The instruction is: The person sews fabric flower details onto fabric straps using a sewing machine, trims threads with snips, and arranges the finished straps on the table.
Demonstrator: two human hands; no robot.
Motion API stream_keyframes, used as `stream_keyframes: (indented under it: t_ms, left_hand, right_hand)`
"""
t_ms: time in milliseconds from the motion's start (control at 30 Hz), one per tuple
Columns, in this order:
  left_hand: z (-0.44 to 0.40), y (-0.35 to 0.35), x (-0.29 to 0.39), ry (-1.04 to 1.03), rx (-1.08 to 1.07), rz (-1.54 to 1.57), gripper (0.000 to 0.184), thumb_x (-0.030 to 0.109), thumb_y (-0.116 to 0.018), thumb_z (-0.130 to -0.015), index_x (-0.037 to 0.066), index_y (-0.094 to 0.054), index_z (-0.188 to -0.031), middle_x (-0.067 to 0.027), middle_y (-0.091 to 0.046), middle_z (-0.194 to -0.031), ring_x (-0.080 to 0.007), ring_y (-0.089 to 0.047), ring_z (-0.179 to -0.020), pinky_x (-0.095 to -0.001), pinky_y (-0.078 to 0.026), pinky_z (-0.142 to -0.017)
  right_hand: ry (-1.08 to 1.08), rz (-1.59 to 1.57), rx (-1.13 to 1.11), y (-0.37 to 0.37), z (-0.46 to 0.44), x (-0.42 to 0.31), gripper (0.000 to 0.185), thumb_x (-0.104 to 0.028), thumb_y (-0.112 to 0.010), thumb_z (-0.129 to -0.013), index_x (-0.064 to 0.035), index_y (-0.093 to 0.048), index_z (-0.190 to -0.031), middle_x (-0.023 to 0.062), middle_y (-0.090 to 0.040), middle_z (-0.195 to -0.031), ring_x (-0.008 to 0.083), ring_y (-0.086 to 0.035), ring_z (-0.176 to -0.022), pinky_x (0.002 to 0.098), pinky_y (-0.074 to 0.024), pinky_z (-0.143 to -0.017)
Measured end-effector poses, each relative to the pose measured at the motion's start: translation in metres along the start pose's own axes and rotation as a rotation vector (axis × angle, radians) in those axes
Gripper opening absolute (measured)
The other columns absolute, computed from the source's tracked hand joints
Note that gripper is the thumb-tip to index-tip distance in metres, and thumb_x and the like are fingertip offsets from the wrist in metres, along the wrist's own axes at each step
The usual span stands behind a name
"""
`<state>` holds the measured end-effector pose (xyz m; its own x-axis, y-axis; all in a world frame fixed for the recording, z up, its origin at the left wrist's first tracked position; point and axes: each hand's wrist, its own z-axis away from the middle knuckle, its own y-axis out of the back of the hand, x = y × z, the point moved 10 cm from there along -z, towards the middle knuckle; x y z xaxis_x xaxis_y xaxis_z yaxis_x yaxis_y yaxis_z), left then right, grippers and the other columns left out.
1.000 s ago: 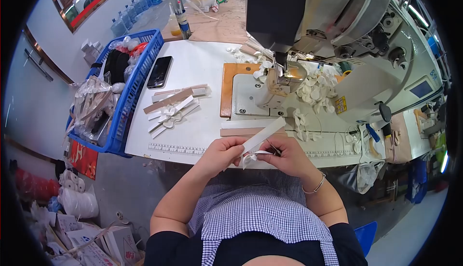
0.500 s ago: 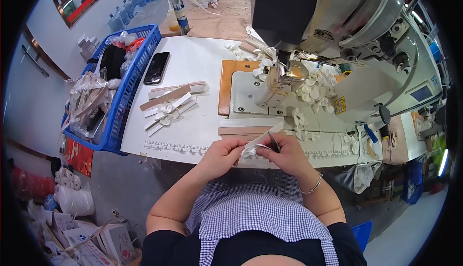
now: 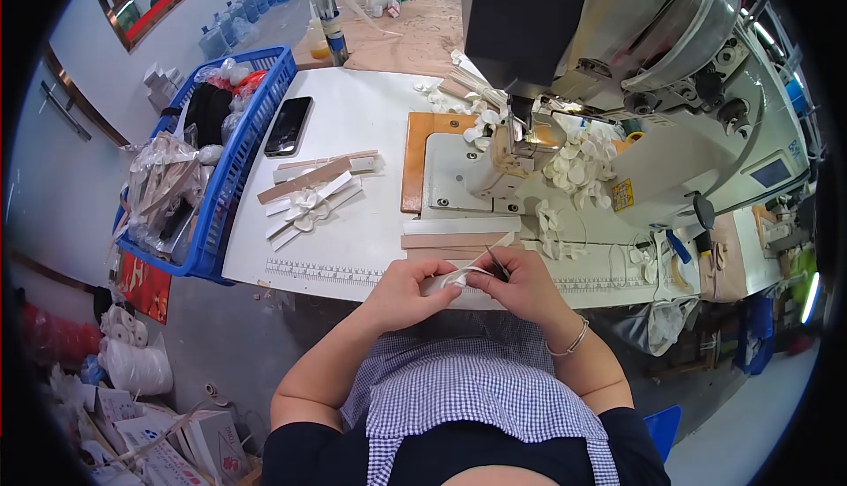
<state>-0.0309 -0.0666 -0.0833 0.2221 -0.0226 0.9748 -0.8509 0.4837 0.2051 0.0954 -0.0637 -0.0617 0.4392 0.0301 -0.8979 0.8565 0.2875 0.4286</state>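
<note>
Above the table's front edge, my left hand (image 3: pixel 408 294) is closed on a white fabric strip (image 3: pixel 459 276) with a small loop or bow in its middle. My right hand (image 3: pixel 522 285) pinches the other side of that strip. A dark, pointed metal tool (image 3: pixel 498 263), perhaps thread snips, sticks out from between the right fingers; its lower part is hidden in the palm. Just beyond the hands, white and beige strips (image 3: pixel 441 241) lie side by side in front of the sewing machine (image 3: pixel 472 173).
At left on the table lie a pile of strips (image 3: pixel 311 195) and a phone (image 3: pixel 288 126). A blue basket (image 3: pixel 212 213) of bagged items stands at the table's left edge. White fabric pieces (image 3: pixel 578 164) heap around the machine. A printed ruler (image 3: pixel 326 270) runs along the front edge.
The white strip has turned flatter between my hands. My left thumb and fingers have shifted right along it, closer to the loop. My right hand stays nearly in place.
</note>
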Motion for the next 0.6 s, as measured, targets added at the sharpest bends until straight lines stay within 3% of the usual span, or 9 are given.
stream_keyframes:
  t_ms: [167,233,367,433,600]
  left_hand:
    - [-0.001,-0.002,-0.010,0.029,-0.009,-0.015,0.023,0.009,-0.061,-0.080,-0.003,-0.060,-0.099,-0.0009,-0.061,-0.078,-0.0045,-0.054,-0.070,-0.0190,-0.044,-0.063]
    - [-0.001,-0.003,-0.006,-0.007,-0.017,-0.048,0.021,0.007,-0.059,-0.081,-0.004,-0.060,-0.099,-0.0009,-0.061,-0.078,-0.0042,-0.054,-0.069,-0.0186,-0.045,-0.062]
    - [-0.001,-0.011,-0.010,0.002,-0.058,0.011,0.023,0.012,-0.057,-0.080,-0.001,-0.062,-0.098,-0.0066,-0.063,-0.074,-0.0091,-0.056,-0.066,-0.0238,-0.046,-0.063]
    - [-0.002,-0.017,-0.011,0.004,-0.106,-0.005,0.022,0.011,-0.056,-0.081,-0.001,-0.061,-0.099,-0.0064,-0.062,-0.074,-0.0086,-0.056,-0.066,-0.0233,-0.046,-0.063]
    - [-0.004,-0.020,0.003,-0.023,-0.114,-0.024,0.023,0.012,-0.058,-0.081,0.000,-0.061,-0.100,-0.0071,-0.063,-0.075,-0.0098,-0.056,-0.067,-0.0239,-0.046,-0.064]
  right_hand:
    - [0.036,0.065,0.018,0.000,-0.001,-0.003,0.021,-0.019,-0.070,-0.074,-0.0007,-0.061,-0.080,0.0033,-0.055,-0.062,0.0115,-0.049,-0.060,0.0251,-0.0405,-0.053]
    - [0.362,0.176,0.308,0.021,0.008,-0.033,0.021,-0.020,-0.070,-0.073,-0.0025,-0.062,-0.080,0.0032,-0.059,-0.070,0.0169,-0.054,-0.073,0.0287,-0.0437,-0.061]
    - [0.495,0.388,0.333,0.028,0.010,-0.047,0.020,-0.022,-0.070,-0.072,-0.0052,-0.062,-0.079,0.0028,-0.060,-0.074,0.0212,-0.054,-0.082,0.0319,-0.0444,-0.068]
    - [0.326,0.330,-0.144,0.000,-0.002,-0.015,0.019,-0.024,-0.069,-0.073,-0.0073,-0.062,-0.079,0.0036,-0.059,-0.074,0.0215,-0.053,-0.078,0.0328,-0.0438,-0.069]
    - [0.314,0.282,-0.151,0.002,-0.001,-0.006,0.018,-0.023,-0.069,-0.073,-0.0077,-0.063,-0.079,0.0040,-0.057,-0.071,0.0213,-0.052,-0.075,0.0324,-0.0436,-0.067]
